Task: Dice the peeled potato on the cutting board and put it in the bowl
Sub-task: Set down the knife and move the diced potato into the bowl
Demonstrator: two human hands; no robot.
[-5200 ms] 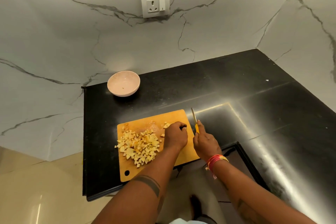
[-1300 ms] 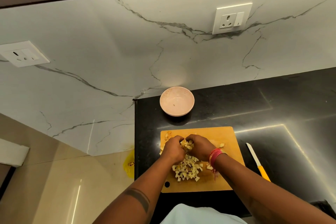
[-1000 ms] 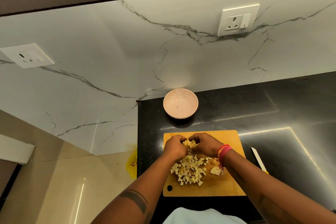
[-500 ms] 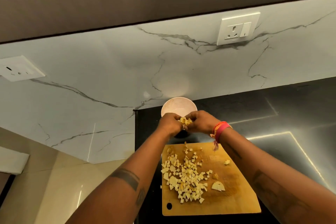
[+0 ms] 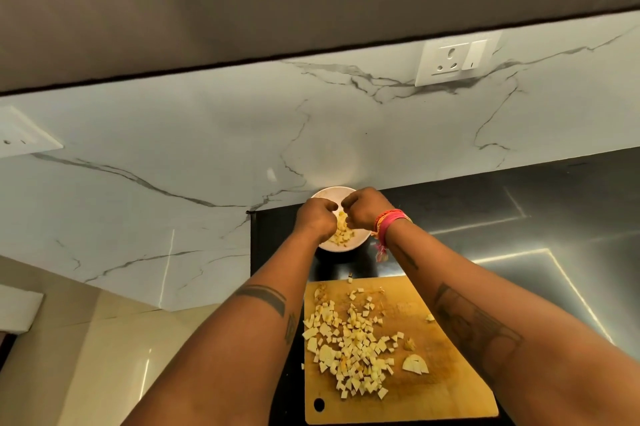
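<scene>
Hands: left hand [image 5: 316, 222] and right hand [image 5: 363, 209] over the bowl [image 5: 358, 241], cupped together.
Bowl: some dice [image 5: 341, 235] inside.
Board [image 5: 450, 387]: near side of bowl, more dice on it.

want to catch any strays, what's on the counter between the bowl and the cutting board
In the head view, one small potato piece lies on the dark counter just beyond the cutting board, short of the bowl. Otherwise that strip looks bare.

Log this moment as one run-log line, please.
step: first handful into bowl | hands: left, right over bowl, releasing dice | board: most dice remain
</scene>
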